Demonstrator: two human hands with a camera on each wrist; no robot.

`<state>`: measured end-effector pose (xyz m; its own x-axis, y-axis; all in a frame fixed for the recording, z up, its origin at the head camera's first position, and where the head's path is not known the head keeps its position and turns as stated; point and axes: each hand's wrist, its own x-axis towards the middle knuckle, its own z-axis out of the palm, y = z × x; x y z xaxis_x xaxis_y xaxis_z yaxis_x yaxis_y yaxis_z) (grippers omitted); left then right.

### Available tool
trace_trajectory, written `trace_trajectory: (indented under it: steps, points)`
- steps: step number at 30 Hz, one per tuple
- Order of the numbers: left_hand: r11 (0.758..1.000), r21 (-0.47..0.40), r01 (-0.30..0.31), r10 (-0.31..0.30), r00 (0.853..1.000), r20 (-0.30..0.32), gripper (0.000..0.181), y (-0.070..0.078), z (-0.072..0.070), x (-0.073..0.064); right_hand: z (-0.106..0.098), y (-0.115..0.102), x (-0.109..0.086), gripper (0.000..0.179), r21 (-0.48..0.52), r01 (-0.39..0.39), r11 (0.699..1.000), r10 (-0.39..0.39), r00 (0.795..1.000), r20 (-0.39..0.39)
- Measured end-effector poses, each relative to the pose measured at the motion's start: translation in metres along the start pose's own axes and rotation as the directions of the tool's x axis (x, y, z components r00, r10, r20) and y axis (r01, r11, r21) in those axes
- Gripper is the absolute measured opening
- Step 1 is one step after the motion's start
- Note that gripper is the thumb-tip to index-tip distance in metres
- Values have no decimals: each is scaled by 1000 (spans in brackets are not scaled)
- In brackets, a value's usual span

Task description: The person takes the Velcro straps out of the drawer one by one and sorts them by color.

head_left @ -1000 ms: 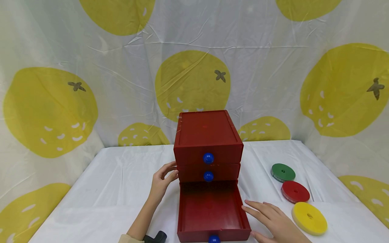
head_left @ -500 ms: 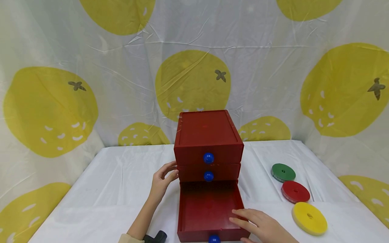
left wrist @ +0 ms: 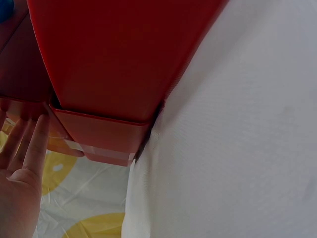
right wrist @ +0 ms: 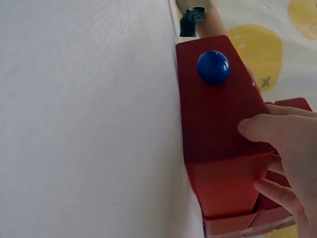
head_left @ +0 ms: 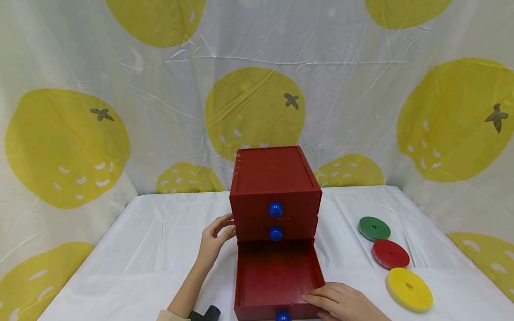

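A red three-drawer cabinet (head_left: pixel 277 169) with round blue knobs stands mid-table in the head view. Its bottom drawer (head_left: pixel 273 281) is pulled out, and the bare drawer floor shows. My right hand (head_left: pixel 345 301) pinches that drawer at its front right corner. In the right wrist view the thumb (right wrist: pixel 255 129) lies on the drawer front beside the blue knob (right wrist: pixel 213 67), while other fingers reach over the rim and along the side. My left hand (head_left: pixel 214 238) rests its fairly straight fingertips against the cabinet's left side, level with the middle drawer (head_left: pixel 250 228).
Right of the cabinet, a green roll (head_left: pixel 381 226), a red roll (head_left: pixel 399 257) and a yellow roll (head_left: pixel 419 294) lie flat in a row on the white cloth (head_left: pixel 172 232). A black device (head_left: pixel 206 313) sits at my left wrist. A lemon-print curtain (head_left: pixel 345 98) hangs behind.
My right hand has moved left from beside the drawer and over its right rim, then taken hold of the front right corner. The left hand, cabinet and rolls stay put.
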<state>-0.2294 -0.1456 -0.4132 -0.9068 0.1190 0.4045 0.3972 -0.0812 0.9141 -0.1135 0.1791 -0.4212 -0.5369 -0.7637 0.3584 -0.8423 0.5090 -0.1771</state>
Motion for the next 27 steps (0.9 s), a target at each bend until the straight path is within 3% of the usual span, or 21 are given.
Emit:
trace_trajectory:
  steps: [12,23,27]
  points:
    - [1000,5,-7,7,1000,13,36,0,-1,0,1,-4,-1,52,-59,22,998,-27,996,-87]
    - [1000,-3,-5,5,1000,8,36,1,-1,0,-2,-2,3,61,-144,83,986,-94,993,-74]
    - [1000,-1,7,-7,1000,1,36,1,0,0,-3,-1,5,60,-140,76,987,-86,994,-62]
